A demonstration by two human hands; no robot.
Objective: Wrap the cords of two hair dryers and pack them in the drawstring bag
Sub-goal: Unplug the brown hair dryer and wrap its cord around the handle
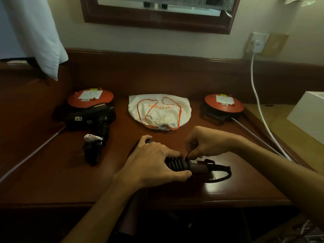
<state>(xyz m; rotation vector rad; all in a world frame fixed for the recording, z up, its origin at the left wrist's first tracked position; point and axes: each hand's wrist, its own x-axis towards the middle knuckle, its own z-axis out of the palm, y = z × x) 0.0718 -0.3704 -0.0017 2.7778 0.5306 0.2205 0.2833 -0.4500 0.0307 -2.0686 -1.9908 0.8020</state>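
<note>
The second hair dryer (182,165), rigid-bodied with a springy cord (222,178), was gripped at its wrapped handle by the left hand (150,165) while the right hand (205,144) pinched the cord end beside it; drawstring bag (159,111) lay beyond both.

We are looking down at a dark reddish wooden desk (228,193) with a raised back edge. Two round orange-red extension reels are sitting on it, the left reel (90,98) well apart from the right reel (224,103), each showing a white label on top. A pale cable (29,156) is trailing off the left reel toward the desk's near left edge. On the wall we are seeing a wooden-framed mirror (157,23) and a wall socket (257,43), with a white cord (259,106) hanging down from it. A white cloth (35,35) is hanging at upper left, and a white box (308,114) is sitting at far right.
</note>
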